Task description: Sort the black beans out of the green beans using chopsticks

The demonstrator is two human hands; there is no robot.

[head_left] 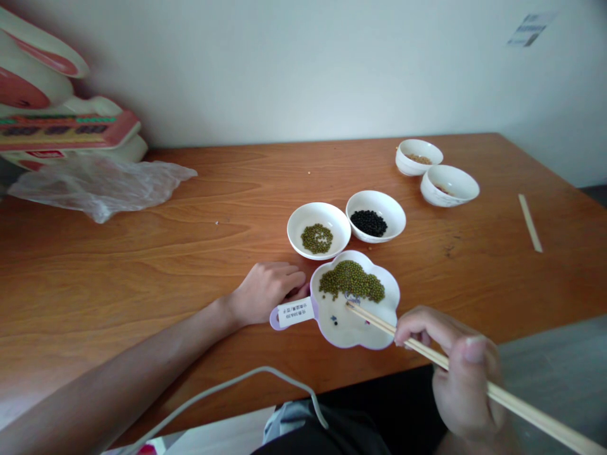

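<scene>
My right hand (455, 366) holds a pair of chopsticks (412, 342), their tips close together near the middle of a flower-shaped white plate (355, 332) with a purple rim. Mung beans (353, 280) are heaped on the plate's far side, and a dark bean (336, 323) lies apart on the near left. Beside the plate's left rim, my left hand (270, 287) rests on the table with curled fingers; whatever may be inside them is hidden. Touching each other behind the plate are a white bowl (294, 235) with mung beans and another bowl (397, 221) with black beans.
Two more white bowls, one (405, 165) with tan contents and one (446, 198) with reddish-brown contents, stand at the back right. A pale strip (530, 222) lies farther right. Crumpled clear plastic (118, 186) and a rabbit figure (71, 136) occupy the left. A white cable (237, 378) crosses in front.
</scene>
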